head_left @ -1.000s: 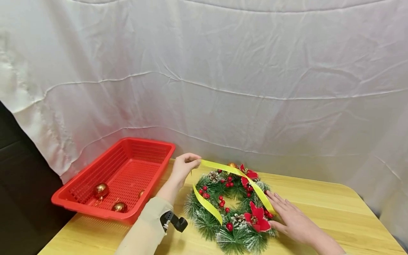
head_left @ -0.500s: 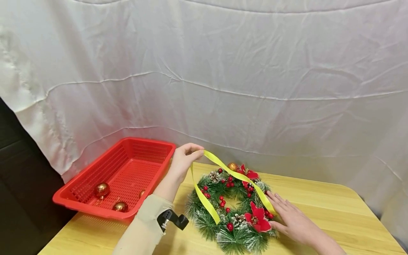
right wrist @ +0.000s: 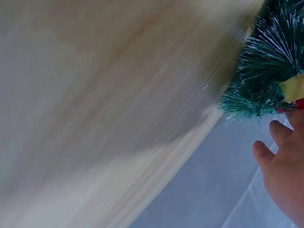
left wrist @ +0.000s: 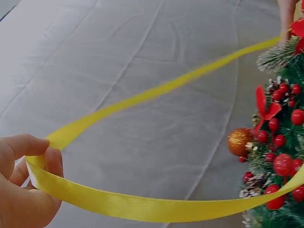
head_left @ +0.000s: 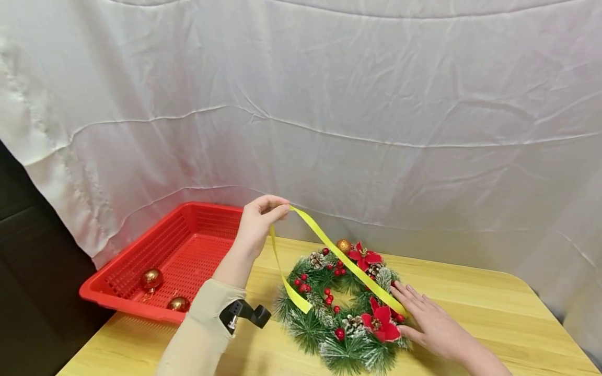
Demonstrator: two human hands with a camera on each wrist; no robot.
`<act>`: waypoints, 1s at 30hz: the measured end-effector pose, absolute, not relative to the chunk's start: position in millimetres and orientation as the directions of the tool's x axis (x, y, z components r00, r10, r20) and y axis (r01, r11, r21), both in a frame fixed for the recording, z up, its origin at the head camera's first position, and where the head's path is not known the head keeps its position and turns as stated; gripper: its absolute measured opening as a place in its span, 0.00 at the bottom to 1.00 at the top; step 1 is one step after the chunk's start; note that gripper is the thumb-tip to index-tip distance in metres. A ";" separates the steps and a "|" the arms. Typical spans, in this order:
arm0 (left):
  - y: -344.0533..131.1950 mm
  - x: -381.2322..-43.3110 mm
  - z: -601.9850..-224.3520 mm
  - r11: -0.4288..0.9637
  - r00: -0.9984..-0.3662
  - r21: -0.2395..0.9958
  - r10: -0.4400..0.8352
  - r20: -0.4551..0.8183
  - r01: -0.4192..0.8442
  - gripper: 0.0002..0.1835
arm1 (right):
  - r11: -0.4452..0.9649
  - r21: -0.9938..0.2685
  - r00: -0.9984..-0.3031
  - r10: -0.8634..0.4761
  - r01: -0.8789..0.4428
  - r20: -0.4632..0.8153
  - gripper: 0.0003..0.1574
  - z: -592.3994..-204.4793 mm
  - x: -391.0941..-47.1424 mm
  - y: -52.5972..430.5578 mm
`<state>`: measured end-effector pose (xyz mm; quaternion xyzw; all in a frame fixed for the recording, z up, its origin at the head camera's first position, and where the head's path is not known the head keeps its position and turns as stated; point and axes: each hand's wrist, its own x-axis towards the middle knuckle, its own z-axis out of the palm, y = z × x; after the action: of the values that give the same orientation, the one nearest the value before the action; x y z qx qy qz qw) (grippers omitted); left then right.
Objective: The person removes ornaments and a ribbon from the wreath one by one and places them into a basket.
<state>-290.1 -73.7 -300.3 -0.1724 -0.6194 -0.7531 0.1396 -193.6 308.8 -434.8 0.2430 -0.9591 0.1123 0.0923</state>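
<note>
Thumb and fingers of my left hand (head_left: pixel 257 224) pinch a yellow ribbon (head_left: pixel 324 237) between its ends, raised above the table's back left. One length slopes down to the right across the green wreath (head_left: pixel 348 357); the shorter end hangs to the wreath's left side. My right hand (head_left: pixel 432 324) rests at the wreath's right edge with fingers extended, the ribbon's far end right at them. Red berries, pinecones, red poinsettias (head_left: pixel 382 322) and a gold ball (head_left: pixel 344 246) decorate the wreath. The left wrist view shows the ribbon looped through the left hand (left wrist: pixel 26 183).
A red plastic basket (head_left: pixel 134 312) stands on the left of the wooden table (head_left: pixel 494 308), with gold baubles (head_left: pixel 151 279) inside. Behind the table hangs a pale curtain (head_left: pixel 357 115). A black camera mount (head_left: pixel 244 310) sits on the left wrist.
My left hand has risen, lately drifting left, drawing the ribbon up. Its short end has lifted and shifted left over the wreath. My right hand stays put.
</note>
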 end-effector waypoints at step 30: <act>-145.6 -287.5 -247.8 -0.263 -0.841 0.799 -0.182 0.510 0.541 0.09 | 0.844 -0.178 -0.851 -0.455 -0.505 0.262 0.48 -436.6 -191.7 306.3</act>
<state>-287.5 -145.6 -247.8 -0.1600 -0.5610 -0.7783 0.2323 -191.7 306.3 -436.6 0.2514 -0.9545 0.1209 0.1053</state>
